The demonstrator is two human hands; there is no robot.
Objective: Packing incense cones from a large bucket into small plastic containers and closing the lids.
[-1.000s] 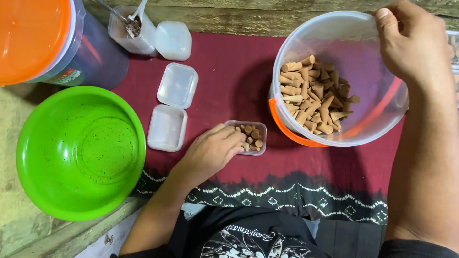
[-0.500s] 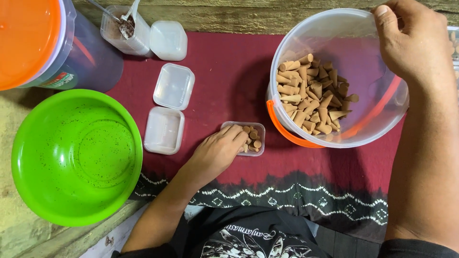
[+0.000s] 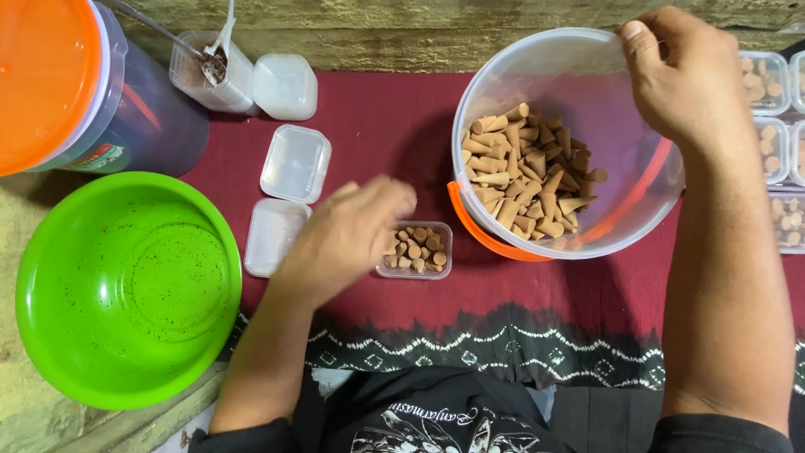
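We take the clear plastic bucket [image 3: 579, 143] as our landmark: round, thin-walled, with an orange rim band and handle, tipped toward us, with a heap of tan, matte cone-shaped pieces [image 3: 528, 180] lying against its lower wall. Our right hand [image 3: 679, 80] comes over the bucket's far right rim, fingers curled and pinching the edge, so it is closed on the bucket. Just below and left of the bucket sits a small clear rectangular tub [image 3: 417, 249] holding more of the same cones, on a dark red cloth [image 3: 386, 126] with a black patterned border. Our left hand [image 3: 348, 235] hovers over the tub's left end, palm down, fingers loosely bent and blurred; we cannot tell whether it pinches anything. Left of the tub, farther from the bucket, lie two empty frosted square lids or trays [image 3: 285, 197]. Well to the bucket's left sits a glossy green bowl [image 3: 117, 285], speckled inside, and above it an orange-lidded container [image 3: 59, 80]. To the bucket's right, filled clear tubs [image 3: 776, 109] line the edge.
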